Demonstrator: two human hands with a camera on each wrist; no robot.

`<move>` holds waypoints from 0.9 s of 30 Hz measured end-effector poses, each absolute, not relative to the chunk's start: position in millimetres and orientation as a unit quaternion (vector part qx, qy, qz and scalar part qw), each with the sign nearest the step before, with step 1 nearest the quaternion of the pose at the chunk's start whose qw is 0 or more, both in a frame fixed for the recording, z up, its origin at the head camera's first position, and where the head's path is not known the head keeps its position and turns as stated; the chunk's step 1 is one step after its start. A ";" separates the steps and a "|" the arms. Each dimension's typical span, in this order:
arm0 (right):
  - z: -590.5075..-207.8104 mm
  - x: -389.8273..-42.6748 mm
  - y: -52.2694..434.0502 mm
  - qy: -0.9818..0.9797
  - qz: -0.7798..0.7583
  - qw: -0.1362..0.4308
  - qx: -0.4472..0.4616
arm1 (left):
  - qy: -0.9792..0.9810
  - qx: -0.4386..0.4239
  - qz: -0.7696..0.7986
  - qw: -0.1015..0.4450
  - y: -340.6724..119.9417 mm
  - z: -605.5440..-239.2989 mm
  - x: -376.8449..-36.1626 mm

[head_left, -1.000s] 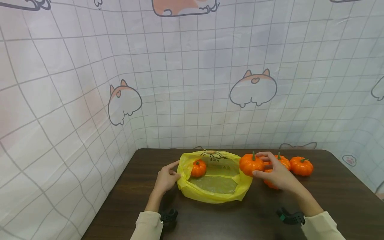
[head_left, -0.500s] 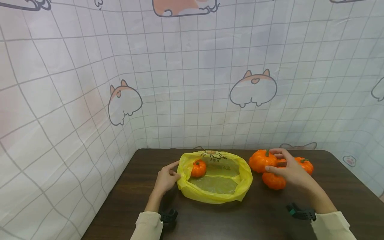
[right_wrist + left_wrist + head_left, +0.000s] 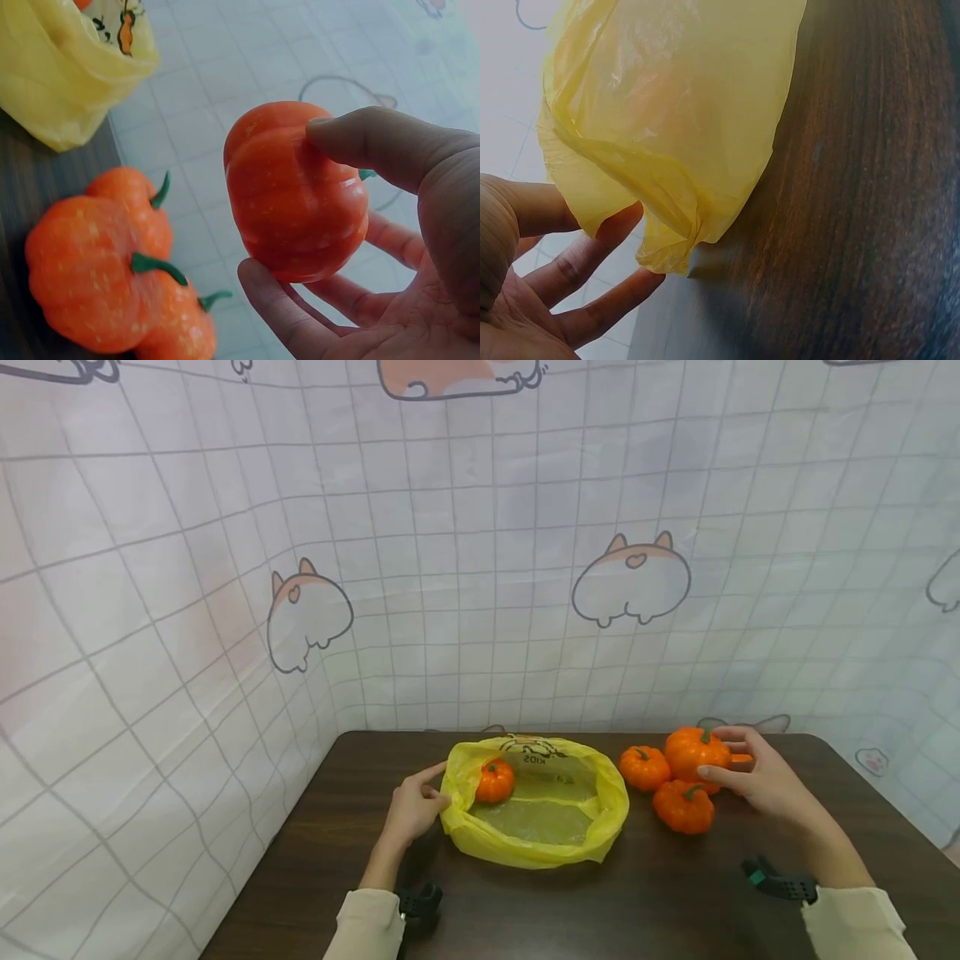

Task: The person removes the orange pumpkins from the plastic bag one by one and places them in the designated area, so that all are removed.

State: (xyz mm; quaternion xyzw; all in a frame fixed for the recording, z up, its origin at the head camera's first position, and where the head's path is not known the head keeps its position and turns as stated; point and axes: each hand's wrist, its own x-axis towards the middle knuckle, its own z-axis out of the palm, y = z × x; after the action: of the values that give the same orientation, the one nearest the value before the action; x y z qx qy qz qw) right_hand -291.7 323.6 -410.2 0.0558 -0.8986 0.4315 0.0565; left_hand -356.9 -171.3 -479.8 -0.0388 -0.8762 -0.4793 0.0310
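Note:
My left hand [image 3: 415, 806] pinches the left rim of an open yellow plastic bag [image 3: 525, 856], thumb and fingers on its edge; the left wrist view shows the gathered bag edge [image 3: 664, 247] at the fingertips. Inside the bag, toward its left side, lies one small orange pumpkin [image 3: 495, 782]. My right hand [image 3: 765, 777] grips another orange pumpkin [image 3: 292, 191] with a green stem, thumb on one side and fingers on the other. That pumpkin is raised among the others right of the bag. Two of these, a front pumpkin [image 3: 683, 807] and a left pumpkin [image 3: 645, 768], show plainly.
A further pumpkin [image 3: 741, 760] sits mostly hidden behind my right hand. The dark wooden table [image 3: 555, 910] bears everything. A white gridded cloth [image 3: 465, 610] with cartoon animals hangs behind it and along the left side.
My right hand has carried its pumpkin rightward, from beside the bag's right rim to the group of pumpkins. The left hand and the bag have stayed in place.

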 end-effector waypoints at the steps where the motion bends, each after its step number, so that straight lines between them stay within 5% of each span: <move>1: -410.6 -292.6 325.8 -0.899 0.430 0.058 0.052 | -0.876 -0.038 -0.479 0.032 -171.4 -480.0 -357.1; 27: -448.1 -296.9 387.4 -0.901 0.435 0.003 -0.006 | -0.873 -0.048 -0.485 0.030 -172.9 -479.3 -354.6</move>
State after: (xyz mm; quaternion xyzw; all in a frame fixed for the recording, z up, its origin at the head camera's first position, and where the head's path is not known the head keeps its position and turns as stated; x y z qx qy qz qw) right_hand -296.9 387.4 -448.1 -0.0062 -0.9005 0.4347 0.0029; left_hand -354.6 -172.9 -479.3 -0.0480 -0.8726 -0.4851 0.0300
